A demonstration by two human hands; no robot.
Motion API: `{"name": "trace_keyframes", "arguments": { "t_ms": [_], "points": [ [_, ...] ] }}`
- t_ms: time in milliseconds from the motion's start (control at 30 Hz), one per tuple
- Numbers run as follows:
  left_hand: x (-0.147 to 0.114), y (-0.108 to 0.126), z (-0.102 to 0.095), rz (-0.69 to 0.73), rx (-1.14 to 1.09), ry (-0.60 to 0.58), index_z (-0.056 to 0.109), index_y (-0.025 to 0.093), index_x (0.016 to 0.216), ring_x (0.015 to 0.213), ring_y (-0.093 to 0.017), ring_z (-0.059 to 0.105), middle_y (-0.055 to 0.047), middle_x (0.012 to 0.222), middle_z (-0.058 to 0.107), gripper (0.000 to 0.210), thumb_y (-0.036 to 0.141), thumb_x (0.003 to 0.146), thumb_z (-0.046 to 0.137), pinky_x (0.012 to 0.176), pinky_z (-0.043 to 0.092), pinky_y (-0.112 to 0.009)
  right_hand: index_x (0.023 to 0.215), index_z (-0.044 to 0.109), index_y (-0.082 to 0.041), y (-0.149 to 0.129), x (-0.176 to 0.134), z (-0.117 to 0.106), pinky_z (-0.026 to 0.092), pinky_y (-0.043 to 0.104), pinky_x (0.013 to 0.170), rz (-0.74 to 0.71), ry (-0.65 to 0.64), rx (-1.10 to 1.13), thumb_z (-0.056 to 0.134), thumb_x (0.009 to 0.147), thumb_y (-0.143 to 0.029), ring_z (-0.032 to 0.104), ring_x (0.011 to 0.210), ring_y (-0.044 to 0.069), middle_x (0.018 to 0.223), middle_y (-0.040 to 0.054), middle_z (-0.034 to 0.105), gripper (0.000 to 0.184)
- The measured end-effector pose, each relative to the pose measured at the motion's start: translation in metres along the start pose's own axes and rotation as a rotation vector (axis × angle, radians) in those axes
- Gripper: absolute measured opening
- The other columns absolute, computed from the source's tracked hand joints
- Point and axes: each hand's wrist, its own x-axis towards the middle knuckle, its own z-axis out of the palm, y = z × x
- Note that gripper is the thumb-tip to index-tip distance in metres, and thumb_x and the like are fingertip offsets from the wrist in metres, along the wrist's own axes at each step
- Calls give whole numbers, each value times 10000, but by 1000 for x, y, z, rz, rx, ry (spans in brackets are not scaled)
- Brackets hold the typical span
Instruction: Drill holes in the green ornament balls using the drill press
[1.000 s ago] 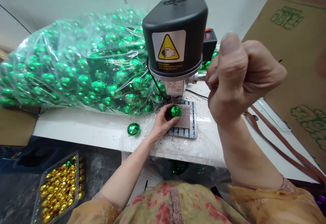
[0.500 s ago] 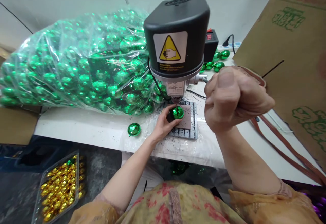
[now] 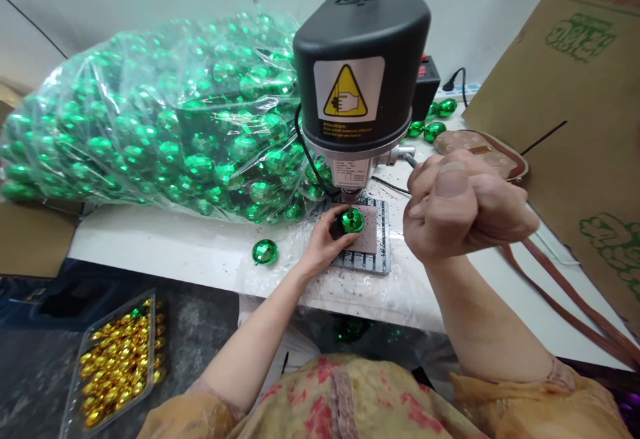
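Note:
My left hand (image 3: 324, 238) curls its thumb and fingers around a shiny green faceted ball (image 3: 353, 221) on the base plate (image 3: 384, 239) of a small drill press (image 3: 363, 72). The press's chuck (image 3: 351, 196) is directly above the ball. A dark spot shows on top of the ball; I cannot tell whether the bit is inside it. Closed in a fist, my right hand (image 3: 463, 206) grips the feed lever (image 3: 410, 159) at the machine's right side. Another green faceted ball (image 3: 265, 252) lies on the table to the left of the plate.
A large clear bag (image 3: 150, 126) of green balls fills the left side of the table (image 3: 165, 239). At right are a pouch (image 3: 480, 149) with a brown strap and a cardboard box (image 3: 565, 92). Below left stands a clear tray (image 3: 151, 359) of gold balls. Dark shavings surround the plate.
The camera view has shifted slightly, so the press appears farther right. My right fist sits a little lower on the lever side, uncovering more of the pouch. My left hand still holds the ball.

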Motion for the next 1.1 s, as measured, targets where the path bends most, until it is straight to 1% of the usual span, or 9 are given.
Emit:
{"name": "trace_keyframes", "arguments": {
  "t_ms": [133,233,400,500,800,900,967,1033,1100],
  "points": [
    [0,0,0,-1,-22,-4,551,232,1316,1220,-247,587,-90,1314,625,579,355,796,776,1049,457,-379,588,149,-167,2,-4,-3,276,211,410,-13,-35,-32,520,900,-168,329,414,20,477,-54,249,485],
    [0,-2,2,-4,-44,-2,553,235,1313,1224,-250,583,-90,1318,622,578,356,794,778,1060,450,-387,597,154,-168,3,-7,-5,287,202,415,-33,-38,-25,523,887,-148,312,421,16,494,-52,258,470],
    [0,-5,3,-9,-78,-7,543,237,1323,1235,-265,579,-101,1333,614,593,370,794,775,1076,440,-416,585,168,-165,7,-13,-4,262,219,405,-83,6,-3,528,862,-140,286,403,22,491,-49,298,455],
    [0,-3,2,-13,-76,-3,548,236,1318,1238,-267,575,-100,1330,614,590,373,792,776,1080,434,-417,573,174,-170,10,-16,-6,253,235,390,-102,-2,-13,536,850,-147,271,386,31,482,-49,314,456],
    [0,-1,3,-22,-109,2,552,238,1310,1258,-273,561,-104,1344,602,579,371,793,776,1095,424,-429,560,199,-174,13,-22,-10,254,239,378,-145,-35,42,542,796,-85,309,373,31,497,-57,331,425],
    [-1,-3,3,-14,-106,13,553,239,1305,1240,-264,572,-98,1327,608,571,364,794,775,1081,437,-423,557,221,-176,14,-26,-14,267,243,388,-160,-86,64,530,772,-46,331,378,30,506,-59,341,398],
    [-1,-2,3,-12,-92,16,552,239,1306,1225,-259,580,-95,1315,616,569,361,796,774,1071,447,-420,570,197,-180,12,-27,-15,262,245,391,-176,-105,65,528,763,-27,326,380,27,507,-60,328,412],
    [-2,0,4,-10,-76,20,560,238,1298,1221,-256,585,-95,1315,620,558,355,796,774,1065,454,-417,584,155,-181,9,-23,-13,252,241,391,-146,-85,50,530,784,-34,312,383,24,497,-58,280,450],
    [-1,2,5,-9,-63,36,573,235,1279,1213,-252,594,-93,1310,629,543,344,789,780,1055,466,-413,565,157,-173,3,-12,-8,243,238,398,-56,-39,5,533,836,-80,312,387,24,484,-53,229,472]
  ]
}}
